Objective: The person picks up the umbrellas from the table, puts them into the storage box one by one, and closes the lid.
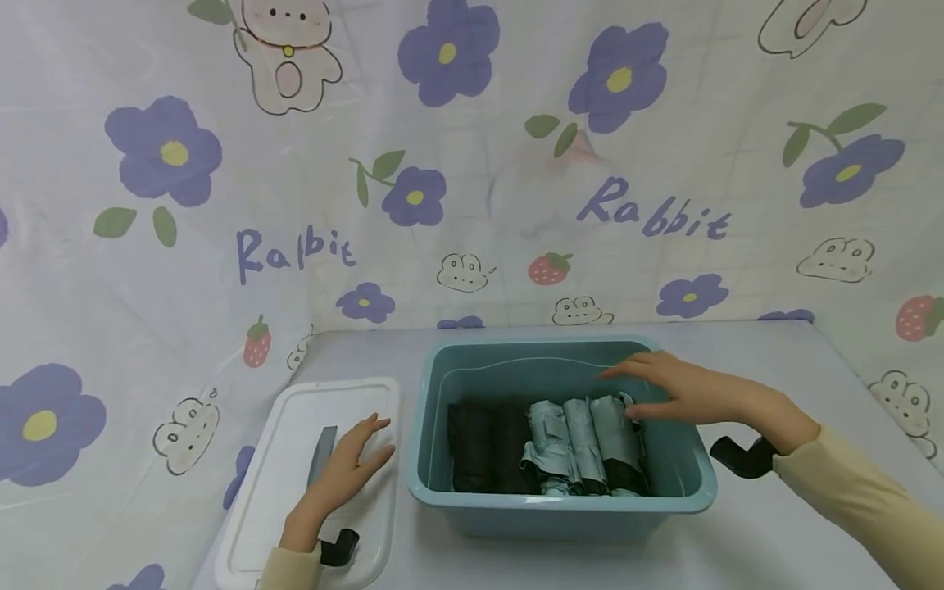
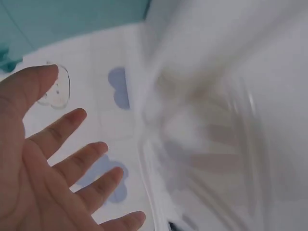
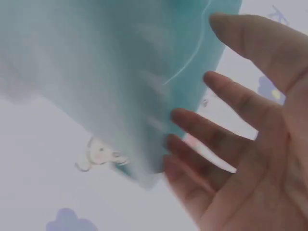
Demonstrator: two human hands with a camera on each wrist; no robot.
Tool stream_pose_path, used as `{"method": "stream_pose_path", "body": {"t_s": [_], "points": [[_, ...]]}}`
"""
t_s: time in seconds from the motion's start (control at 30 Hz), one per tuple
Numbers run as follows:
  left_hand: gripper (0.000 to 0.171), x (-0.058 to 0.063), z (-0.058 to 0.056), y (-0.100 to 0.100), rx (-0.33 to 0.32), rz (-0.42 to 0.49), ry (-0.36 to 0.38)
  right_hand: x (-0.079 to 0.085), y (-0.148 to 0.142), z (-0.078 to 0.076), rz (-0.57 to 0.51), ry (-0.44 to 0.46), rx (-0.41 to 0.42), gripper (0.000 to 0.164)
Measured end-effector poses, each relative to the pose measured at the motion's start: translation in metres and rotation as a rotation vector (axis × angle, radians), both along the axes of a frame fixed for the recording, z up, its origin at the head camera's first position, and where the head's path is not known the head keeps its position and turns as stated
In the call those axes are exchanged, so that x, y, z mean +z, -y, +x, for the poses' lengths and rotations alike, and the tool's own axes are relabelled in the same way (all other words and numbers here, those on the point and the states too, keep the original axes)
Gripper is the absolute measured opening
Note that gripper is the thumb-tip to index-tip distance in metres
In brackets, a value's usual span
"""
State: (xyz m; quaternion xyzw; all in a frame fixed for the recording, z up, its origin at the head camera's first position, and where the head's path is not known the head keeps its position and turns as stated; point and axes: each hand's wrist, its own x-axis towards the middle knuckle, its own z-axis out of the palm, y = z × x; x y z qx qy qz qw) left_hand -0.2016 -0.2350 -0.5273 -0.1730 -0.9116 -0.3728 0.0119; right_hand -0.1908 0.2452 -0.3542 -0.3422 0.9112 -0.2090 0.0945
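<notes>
A teal plastic bin (image 1: 442,492) stands on the table in the head view. Inside it lie rolled cloths side by side: black rolls (image 1: 483,447) on the left, pale blue-grey rolls (image 1: 583,442) on the right. My right hand (image 1: 682,389) hovers over the bin's right side with fingers straight and spread, its thumb close to the rightmost roll; it holds nothing. My left hand (image 1: 347,463) lies flat, fingers extended, on a white lid (image 1: 295,426) left of the bin. The wrist views show each open palm (image 2: 43,163) (image 3: 250,144), with the blurred teal bin wall (image 3: 120,72) close by.
A floral "Rabbit" printed cloth (image 1: 472,164) covers the wall behind and drapes over the left side. The table (image 1: 774,524) is pale lilac. A grey strip (image 1: 321,455) lies on the lid beside my left hand. Black wrist straps (image 1: 741,457) show at both cuffs.
</notes>
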Motion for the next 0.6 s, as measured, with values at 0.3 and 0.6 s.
{"method": "stream_pose_path", "body": {"t_s": [0.3,0.6], "points": [[0.053,0.002,0.008,0.030,0.102,-0.115,-0.051,-0.028,-0.020,0.006,-0.072,-0.124,-0.043,0.069],[0.063,0.003,0.014,0.044,0.283,-0.304,0.087,-0.047,-0.025,0.009,-0.251,-0.151,-0.136,0.079]]}}
